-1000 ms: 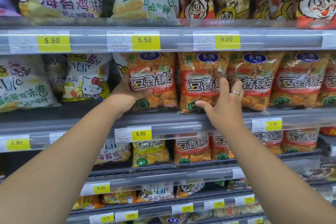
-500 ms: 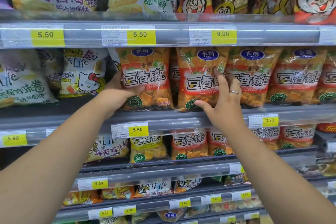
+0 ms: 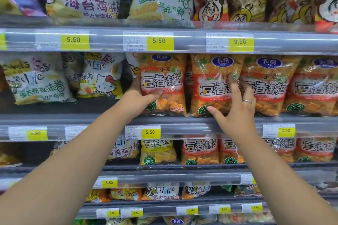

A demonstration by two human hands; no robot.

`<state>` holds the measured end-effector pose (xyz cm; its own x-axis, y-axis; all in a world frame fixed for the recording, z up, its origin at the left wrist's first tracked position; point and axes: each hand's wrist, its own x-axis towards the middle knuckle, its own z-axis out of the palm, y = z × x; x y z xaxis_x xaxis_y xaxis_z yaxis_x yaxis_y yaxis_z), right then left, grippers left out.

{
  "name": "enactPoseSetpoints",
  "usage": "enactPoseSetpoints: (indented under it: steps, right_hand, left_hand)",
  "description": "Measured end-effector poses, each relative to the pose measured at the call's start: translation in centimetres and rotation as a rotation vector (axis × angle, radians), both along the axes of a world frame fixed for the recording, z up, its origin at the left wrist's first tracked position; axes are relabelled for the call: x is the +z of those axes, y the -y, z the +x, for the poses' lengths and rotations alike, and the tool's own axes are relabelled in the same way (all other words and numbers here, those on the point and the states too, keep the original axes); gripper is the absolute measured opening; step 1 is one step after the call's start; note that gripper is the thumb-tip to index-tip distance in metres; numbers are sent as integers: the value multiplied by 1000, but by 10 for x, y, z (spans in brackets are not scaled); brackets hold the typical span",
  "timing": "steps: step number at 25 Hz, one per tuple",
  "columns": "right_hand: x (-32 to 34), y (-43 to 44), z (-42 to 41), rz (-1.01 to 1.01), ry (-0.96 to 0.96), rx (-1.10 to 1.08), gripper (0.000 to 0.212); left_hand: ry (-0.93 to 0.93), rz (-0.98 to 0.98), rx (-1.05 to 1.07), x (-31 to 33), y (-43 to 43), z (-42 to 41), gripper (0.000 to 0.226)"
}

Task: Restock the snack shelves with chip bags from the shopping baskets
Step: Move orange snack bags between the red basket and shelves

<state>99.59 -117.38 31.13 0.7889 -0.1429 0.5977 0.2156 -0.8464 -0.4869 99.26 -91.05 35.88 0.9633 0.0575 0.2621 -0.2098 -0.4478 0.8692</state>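
Orange chip bags stand in a row on the middle shelf (image 3: 192, 121). My left hand (image 3: 140, 97) grips the left edge of the leftmost orange chip bag (image 3: 162, 78), thumb across its front and fingers hidden behind it. My right hand (image 3: 236, 113) lies flat against the second orange bag (image 3: 210, 78). Its thumb touches the bag's lower front and its straight fingers press along the seam with the third bag (image 3: 268, 82). A ring shows on one finger. No shopping basket is in view.
White snack bags (image 3: 36, 82) and a cat-print bag (image 3: 102, 82) fill the middle shelf's left side, with a dark gap beside the orange row. Red and white bags sit on the shelf above (image 3: 182, 42). More orange bags (image 3: 199, 150) line the shelf below.
Both hands stay on the same two bags. My right hand's fingers have slid slightly up the seam between the bags. The view has shifted a little.
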Motion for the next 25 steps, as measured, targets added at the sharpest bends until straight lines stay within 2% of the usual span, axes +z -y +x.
enactPoseSetpoints:
  steps: [4,11,15,19,25]
  right_hand:
    - [1,-3,0,27,18,20,88]
    - [1,-11,0,38,12,5,87]
    - [0,-8,-1,49,22,14,89]
    - [0,-12,-1,44,6,-4,88]
    - [1,-8,-5,53,-12,8,90]
  left_hand:
    - [-26,1,4,0,-1,3,71]
    - [58,-106,16,-7,1,21,75]
    - [103,-177,43,-12,-6,27,85]
    - [47,-89,-20,-12,1,31,82]
    - [11,-41,-30,-9,6,28,90]
